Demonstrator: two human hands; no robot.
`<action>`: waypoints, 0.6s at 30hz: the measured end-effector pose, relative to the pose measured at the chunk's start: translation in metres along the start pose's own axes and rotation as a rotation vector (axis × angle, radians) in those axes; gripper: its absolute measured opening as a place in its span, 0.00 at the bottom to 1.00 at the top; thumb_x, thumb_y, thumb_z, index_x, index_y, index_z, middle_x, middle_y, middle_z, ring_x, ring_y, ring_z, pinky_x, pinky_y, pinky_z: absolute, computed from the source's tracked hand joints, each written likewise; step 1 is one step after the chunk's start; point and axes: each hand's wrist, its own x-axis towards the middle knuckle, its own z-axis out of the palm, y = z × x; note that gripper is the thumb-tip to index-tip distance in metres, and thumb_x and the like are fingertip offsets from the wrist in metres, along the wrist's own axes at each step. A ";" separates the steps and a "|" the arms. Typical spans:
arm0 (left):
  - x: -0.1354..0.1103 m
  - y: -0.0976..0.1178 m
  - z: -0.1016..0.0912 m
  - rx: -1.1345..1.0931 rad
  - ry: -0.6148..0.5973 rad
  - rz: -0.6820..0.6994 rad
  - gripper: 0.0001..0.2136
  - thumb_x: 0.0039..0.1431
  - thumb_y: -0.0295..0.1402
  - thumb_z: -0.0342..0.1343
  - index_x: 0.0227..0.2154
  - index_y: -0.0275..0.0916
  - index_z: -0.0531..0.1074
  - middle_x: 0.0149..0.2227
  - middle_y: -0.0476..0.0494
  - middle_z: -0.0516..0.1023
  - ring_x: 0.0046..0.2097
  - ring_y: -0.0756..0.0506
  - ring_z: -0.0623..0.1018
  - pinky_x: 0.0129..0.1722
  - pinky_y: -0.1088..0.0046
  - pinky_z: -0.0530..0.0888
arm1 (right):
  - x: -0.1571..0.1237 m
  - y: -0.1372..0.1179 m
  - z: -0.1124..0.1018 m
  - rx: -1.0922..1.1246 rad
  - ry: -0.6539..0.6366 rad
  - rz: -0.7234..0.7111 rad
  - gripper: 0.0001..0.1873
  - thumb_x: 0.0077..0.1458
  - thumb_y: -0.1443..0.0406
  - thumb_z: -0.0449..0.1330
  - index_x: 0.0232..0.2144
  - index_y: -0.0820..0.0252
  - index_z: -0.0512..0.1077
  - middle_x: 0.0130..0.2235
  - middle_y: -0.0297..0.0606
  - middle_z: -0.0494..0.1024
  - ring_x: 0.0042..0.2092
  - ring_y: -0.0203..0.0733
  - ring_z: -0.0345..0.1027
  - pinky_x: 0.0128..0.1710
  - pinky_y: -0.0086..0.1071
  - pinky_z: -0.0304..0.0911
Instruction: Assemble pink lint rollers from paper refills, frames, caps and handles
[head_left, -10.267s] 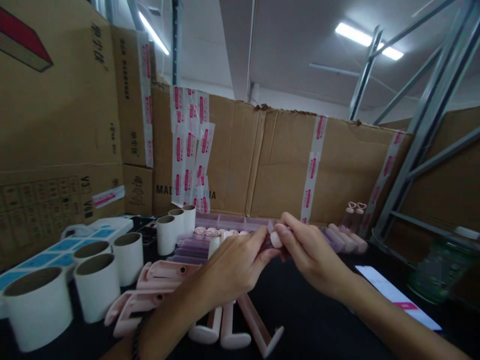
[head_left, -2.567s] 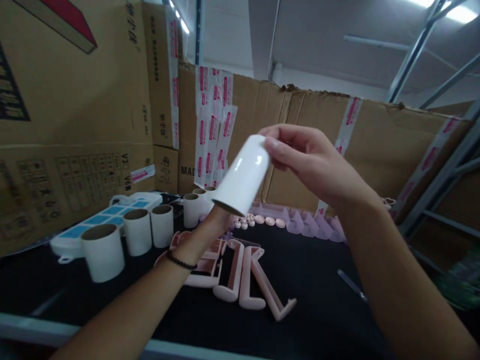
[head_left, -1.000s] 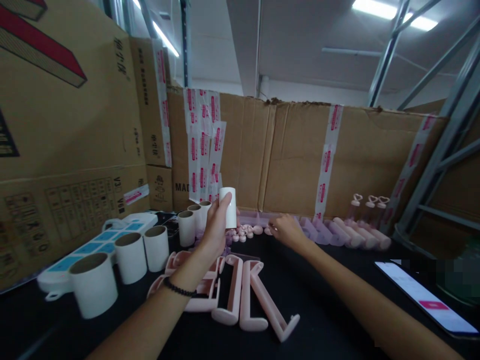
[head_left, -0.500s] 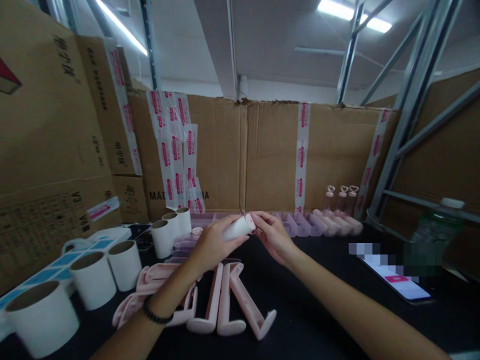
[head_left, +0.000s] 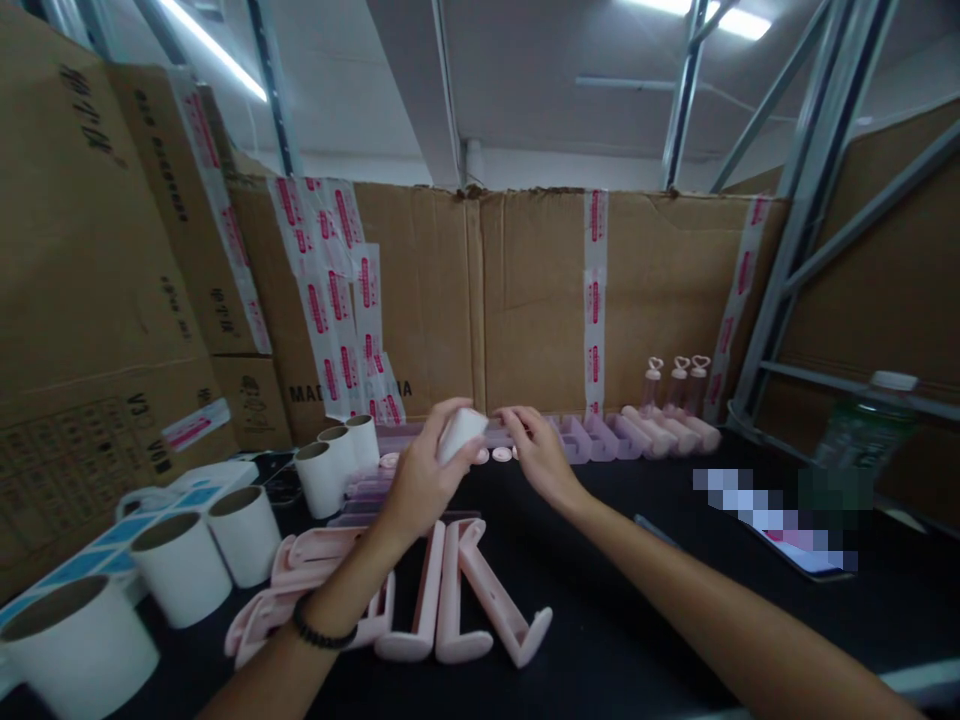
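My left hand is closed around a white paper roll, holding it tilted above the black table. My right hand reaches past it with fingers spread, hovering just over small round pink caps that lie on the table. I cannot see anything held in the right hand. Below my left wrist lie several pink L-shaped handles.
White rolls stand in a row at the left. Purple trays and finished pink rollers line the cardboard wall at the back. A phone and a green bottle sit at the right, by a metal rack.
My right hand has left the end of the roll and reached forward to the pink caps. My left hand keeps the roll, now turned end-on.
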 end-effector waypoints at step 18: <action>0.020 -0.022 -0.024 -0.385 0.412 -0.334 0.19 0.53 0.45 0.64 0.43 0.45 0.65 0.30 0.51 0.77 0.30 0.47 0.80 0.26 0.78 0.73 | -0.013 0.035 0.006 -0.705 -0.263 -0.155 0.10 0.61 0.66 0.59 0.43 0.63 0.77 0.53 0.51 0.72 0.56 0.55 0.60 0.57 0.44 0.58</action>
